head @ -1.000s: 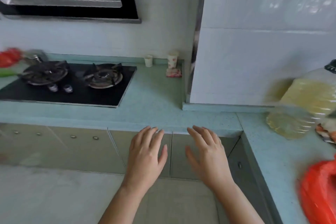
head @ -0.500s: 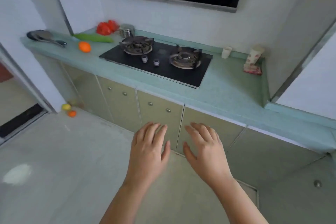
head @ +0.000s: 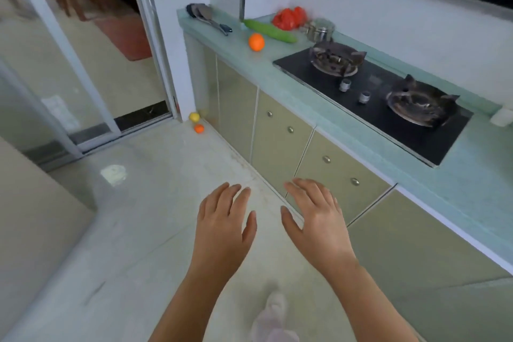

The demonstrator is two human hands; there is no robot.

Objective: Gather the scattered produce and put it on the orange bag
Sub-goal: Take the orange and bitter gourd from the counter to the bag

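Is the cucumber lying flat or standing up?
Lying flat. The cucumber rests lengthwise on the counter, between the orange and the red bag.

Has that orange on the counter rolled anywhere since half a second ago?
No. The orange sits just in front of the cucumber, left of the stove, as before.

Home kitchen (gas hob point(head: 372, 100), countertop point(head: 277, 69), cabinets point(head: 280, 144)).

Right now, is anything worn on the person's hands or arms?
Nothing shows. The left hand and right hand are bare: no gloves, rings, watch or bracelet. Both forearms are bare to the picture's lower edge, with no sleeve in view.
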